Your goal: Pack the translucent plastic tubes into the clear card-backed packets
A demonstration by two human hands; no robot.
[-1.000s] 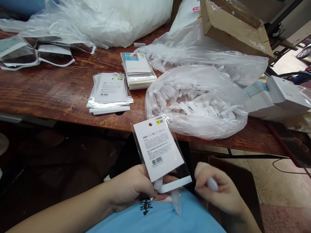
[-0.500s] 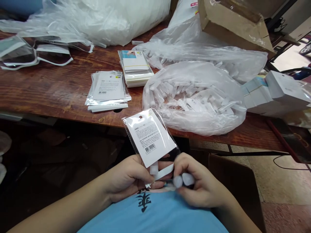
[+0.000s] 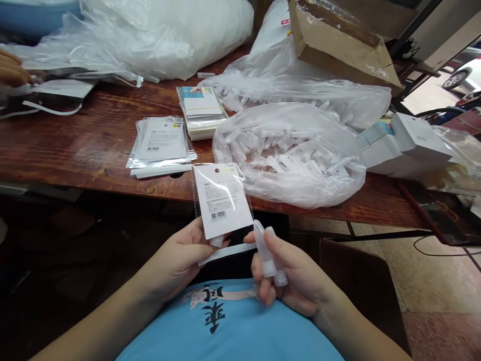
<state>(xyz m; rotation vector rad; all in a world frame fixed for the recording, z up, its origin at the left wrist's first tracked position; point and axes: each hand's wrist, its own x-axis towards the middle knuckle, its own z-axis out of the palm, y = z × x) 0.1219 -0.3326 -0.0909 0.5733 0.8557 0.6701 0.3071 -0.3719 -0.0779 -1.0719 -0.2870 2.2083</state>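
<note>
My left hand (image 3: 191, 248) pinches the lower left of a clear plastic packet (image 3: 224, 200) with a white printed card inside, tilted up before the table edge. Below the card, a small translucent piece (image 3: 217, 240) shows inside the packet. A white strip (image 3: 229, 252) runs along the packet's lower edge. Close to the packet's right side, my right hand (image 3: 281, 265) is closed round two small translucent white plastic tubes (image 3: 265, 255), held roughly upright between thumb and fingers. Past the packet, an opened clear bag (image 3: 289, 188) holds many similar tubes.
Filled packets (image 3: 161, 140) lie stacked on the wooden table (image 3: 93, 165), beside a banded pile of cards (image 3: 203, 110). White boxes (image 3: 417, 135) stand at right; a cardboard box (image 3: 345, 50) sits behind. Another person's hand (image 3: 13, 70) touches clear packets at far left.
The two tubes in my right hand have turned from end-on to upright. The packet has straightened and shifted slightly left. Another person's hand has come into view at the far left.
</note>
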